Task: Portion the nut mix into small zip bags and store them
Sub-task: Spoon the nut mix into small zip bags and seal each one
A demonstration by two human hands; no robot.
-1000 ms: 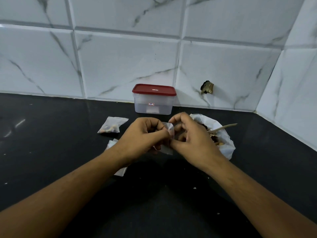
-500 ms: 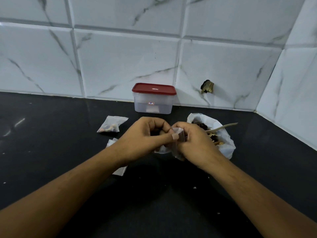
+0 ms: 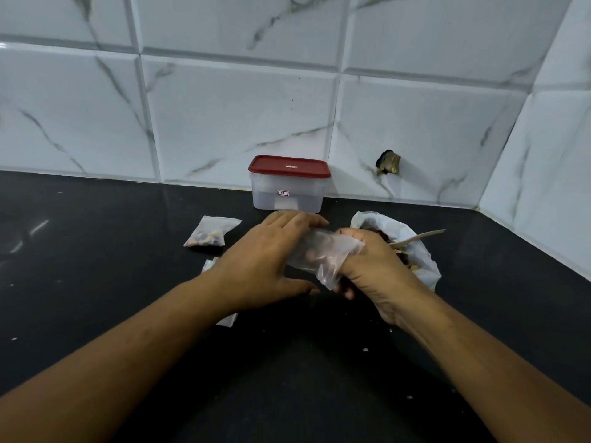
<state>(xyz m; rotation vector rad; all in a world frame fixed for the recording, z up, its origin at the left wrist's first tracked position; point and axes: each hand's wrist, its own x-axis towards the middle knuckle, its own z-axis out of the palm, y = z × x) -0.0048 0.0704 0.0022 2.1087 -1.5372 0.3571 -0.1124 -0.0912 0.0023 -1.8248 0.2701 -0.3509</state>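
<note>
A: How were the hands found?

B: The right hand (image 3: 377,273) was seen curled round a small zip bag (image 3: 323,254), which was draped over its knuckles and pinched against the palm. The left hand (image 3: 262,266) was laid on the other end of the same bag with the fingers nearly straight and the thumb spread out below it. No grip by that hand could be made out.

A: And where was that bag held?

B: It was held just above the black bench (image 3: 96,282), between the two hands, in front of the red-lidded container (image 3: 289,183). Whether anything was inside it could not be told through the cloudy plastic.

A: What else was laid out?

B: A filled bag (image 3: 212,233) with nuts in its lower part was lying flat to the left, apart from the hands. Flat clear bags (image 3: 228,319) were partly hidden under the left wrist. The big bag of nut mix (image 3: 425,266) was set open just behind the right hand, and a wooden spoon (image 3: 422,235) was propped in it, handle pointing right. The container was stood closed against the tiled wall (image 3: 224,107).
</note>
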